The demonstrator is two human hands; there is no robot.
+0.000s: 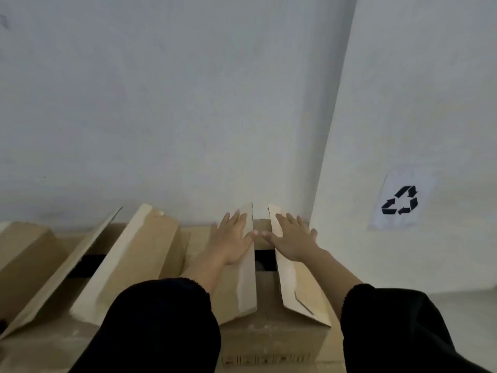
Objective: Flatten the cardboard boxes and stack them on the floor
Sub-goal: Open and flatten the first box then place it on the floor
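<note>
Nearest the person, two black sleeves [161, 319] frame the brown corrugated cardboard box [271, 343] standing directly ahead at 6 o'clock, upright and not yet flattened. Its two top flaps stand part-raised with a dark gap between them. The left hand [233, 239] lies spread and flat on the left flap [246, 278]; the right hand [294, 239] lies likewise on the right flap [293, 286], fingers apart, gripping nothing, thumbs almost meeting over the gap. Judgement: the board looks light and stiff, creasing only along its scored folds; the flap edges and corner seams appear the best holds, and flat palms may slide on the smooth face. At 9 o'clock a second open brown cardboard box [134, 265] stands just beside, flaps up, crowding the left elbow. Beyond, at 12 o'clock, the white wall [161, 103] stands close behind both boxes, limiting forward room. At 2 o'clock a white paper recycling sign [400, 201] is fixed to a projecting wall face.
</note>
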